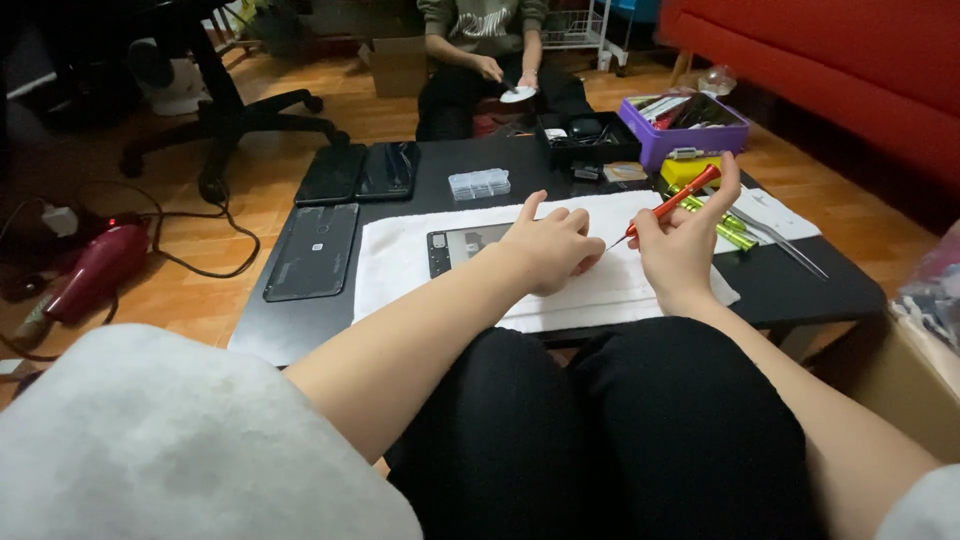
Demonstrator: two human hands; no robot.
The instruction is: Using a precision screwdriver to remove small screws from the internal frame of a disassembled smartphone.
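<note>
On the white towel (610, 290) spread over the low black surface (800, 280), the right hand (680, 245) grips a red-handled screwdriver (668, 207), its tip pointing toward the left hand (550, 245). That hand rests curled, knuckles down, on a dark opened device (460, 245). Green screwdrivers (725, 228) and tweezers (785, 245) lie just right; a purple tool box (685, 135) stands behind.

A soft white cloth (600, 290) covers the matt black table (800, 285). The floor (250, 180) is glossy wood; the phone backs (313, 250) look smooth.
</note>
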